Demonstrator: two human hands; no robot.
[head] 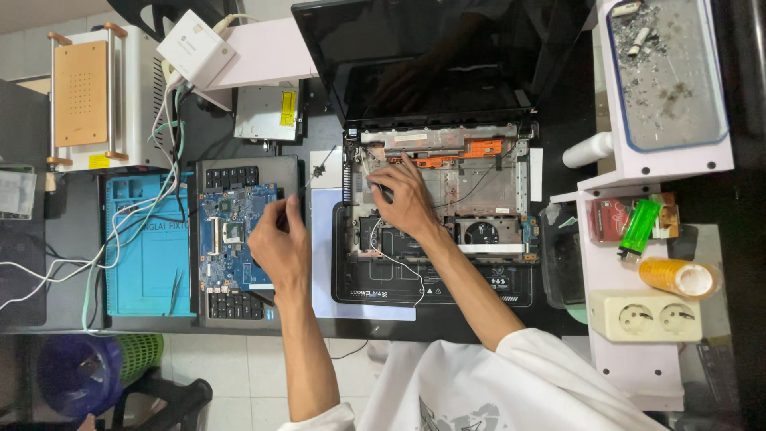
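Right now the person's right hand [405, 201] is pressing down inside the opened laptop chassis [495, 187], fingers spread narrow over a small dark part I can't make out. Left hand [281, 243] is pinching a thin dark tool at the right edge of the blue motherboard [230, 235], which is lying on a detached keyboard [239, 172]. Desk is running tight: teal mat [148, 255] left, white shelf [630, 172] right, a narrow strip between the hands.
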